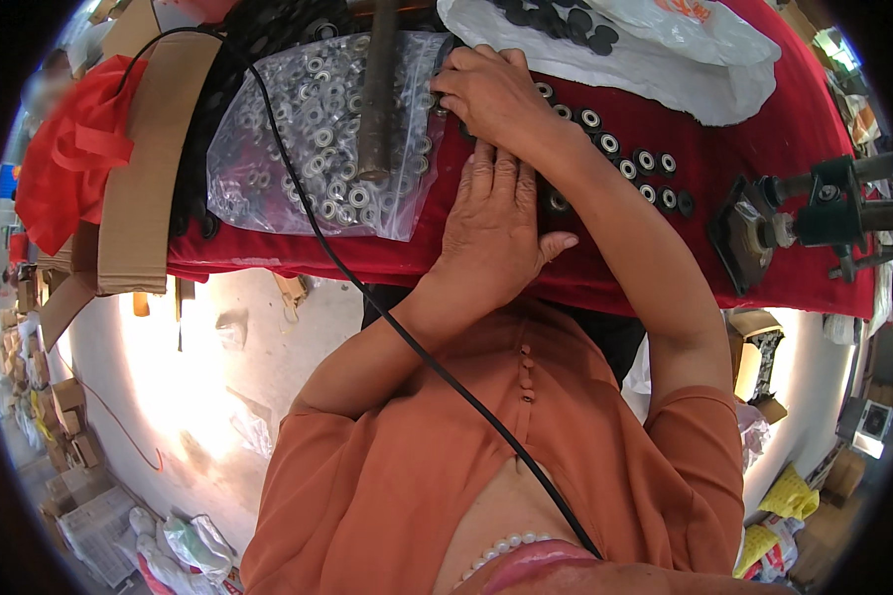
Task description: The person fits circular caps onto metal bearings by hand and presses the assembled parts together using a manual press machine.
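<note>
Right of the clear bag [233,159], the left hand [491,220] lies flat, fingers together; the right hand [491,96] curls, whether pinching I cannot tell. Careless forearm [630,238] could scatter bearings [645,161].

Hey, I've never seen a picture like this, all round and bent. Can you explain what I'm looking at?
Sure. There is no robot here, just a person's two bare hands. The single picture comes from a wide fisheye camera worn on the head and looking down, which is why straight edges bend. On a red cloth lies a clear plastic bag full of small metal rings. To its right are loose round pieces, with white plastic sheeting beyond them. The left hand is flat, palm down, thumb spread. The right hand has bent fingers beside the bag's right edge; whether they hold anything, I can't tell.
</note>
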A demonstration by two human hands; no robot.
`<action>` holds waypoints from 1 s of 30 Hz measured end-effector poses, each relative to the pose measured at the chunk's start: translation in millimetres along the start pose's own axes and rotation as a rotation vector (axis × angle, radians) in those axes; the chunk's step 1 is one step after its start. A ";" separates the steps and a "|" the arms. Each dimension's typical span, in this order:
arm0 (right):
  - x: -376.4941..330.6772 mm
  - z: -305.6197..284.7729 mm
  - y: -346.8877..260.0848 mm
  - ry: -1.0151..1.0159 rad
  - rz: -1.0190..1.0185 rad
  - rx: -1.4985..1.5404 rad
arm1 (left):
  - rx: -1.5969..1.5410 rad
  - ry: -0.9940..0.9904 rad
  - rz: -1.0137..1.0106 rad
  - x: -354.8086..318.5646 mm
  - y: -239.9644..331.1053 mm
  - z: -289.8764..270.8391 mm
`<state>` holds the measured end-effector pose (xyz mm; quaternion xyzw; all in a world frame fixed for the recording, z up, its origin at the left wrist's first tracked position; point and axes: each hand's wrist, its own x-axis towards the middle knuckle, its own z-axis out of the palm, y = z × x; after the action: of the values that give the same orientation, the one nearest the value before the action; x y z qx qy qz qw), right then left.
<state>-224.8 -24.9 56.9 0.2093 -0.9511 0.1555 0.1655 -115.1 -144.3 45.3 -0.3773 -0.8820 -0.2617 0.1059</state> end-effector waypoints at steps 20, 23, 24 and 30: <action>1.7 -13.4 -0.9 -0.041 -0.012 -0.267 | 0.197 0.079 -0.050 1.3 -19.0 -15.5; -2.5 -25.2 7.4 -0.052 0.011 -0.215 | 0.174 0.053 -0.021 2.7 -14.5 -12.5; -6.2 -33.3 10.2 0.029 0.025 -0.154 | 0.161 0.026 -0.014 3.7 -13.0 -11.1; -79.5 -120.5 23.8 0.335 0.110 0.078 | 0.198 -0.049 -0.015 -6.6 -16.4 -10.9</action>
<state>-137.3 67.2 129.4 0.1346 -0.9135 0.2337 0.3046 -122.5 -163.7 45.7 -0.3648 -0.9086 -0.1649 0.1191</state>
